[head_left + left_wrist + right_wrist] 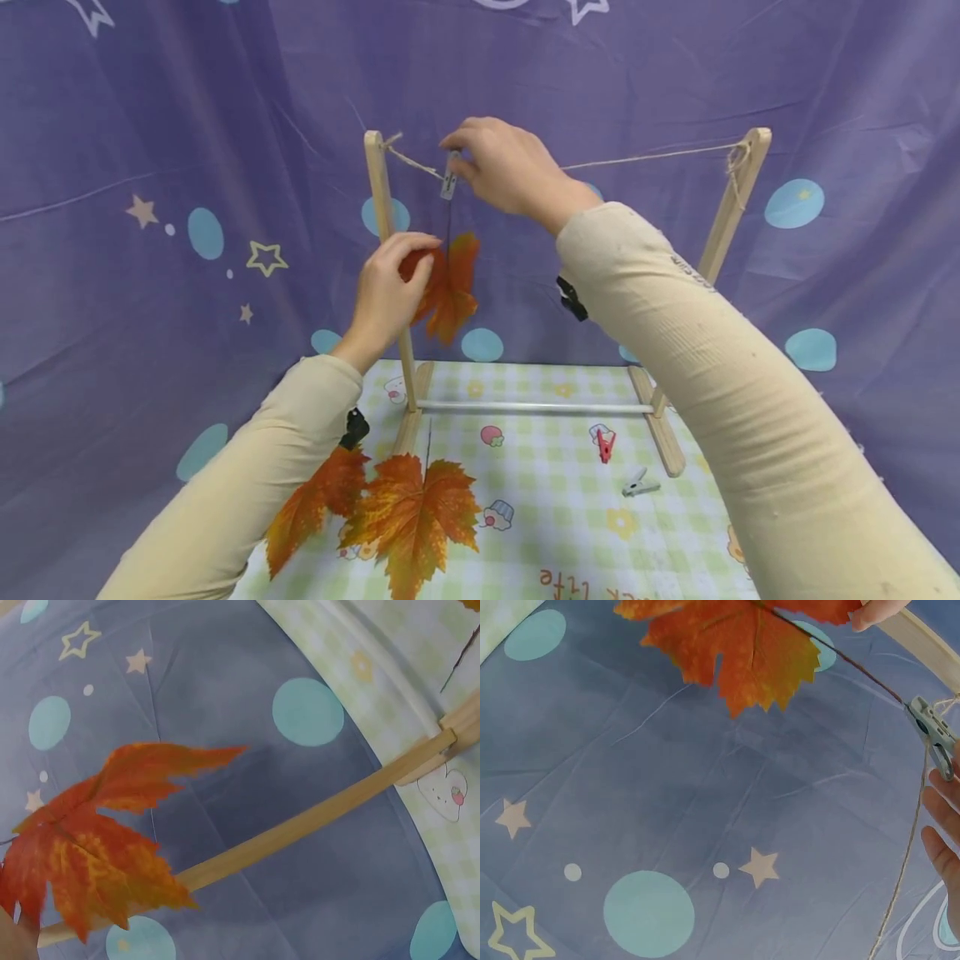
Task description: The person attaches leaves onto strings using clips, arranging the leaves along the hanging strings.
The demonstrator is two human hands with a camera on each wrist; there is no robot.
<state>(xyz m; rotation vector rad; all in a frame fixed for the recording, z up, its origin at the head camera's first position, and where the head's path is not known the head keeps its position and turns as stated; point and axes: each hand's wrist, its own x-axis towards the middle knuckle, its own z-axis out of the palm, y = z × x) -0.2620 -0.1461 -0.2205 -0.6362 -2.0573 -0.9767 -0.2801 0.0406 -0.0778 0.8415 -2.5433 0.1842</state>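
My right hand (504, 167) pinches a grey clothespin (449, 177) at the string (645, 157), left of its middle. In the right wrist view, the stem of an orange maple leaf (727, 645) meets the tip of the clothespin (930, 731), and the string runs down from it. The leaf (450, 292) hangs below, stem up. My left hand (388, 287) pinches its left edge between thumb and fingers. Only a bit of that hand shows in the left wrist view, beside the leaf (90, 855).
A wooden frame (381, 183) carries the string between two posts, with a white rod (532, 407) low across. On the checked cloth (555, 483) lie two more leaves, one orange (416, 517) and one redder (318, 504), a red clothespin (606, 447) and a pale clothespin (641, 484).
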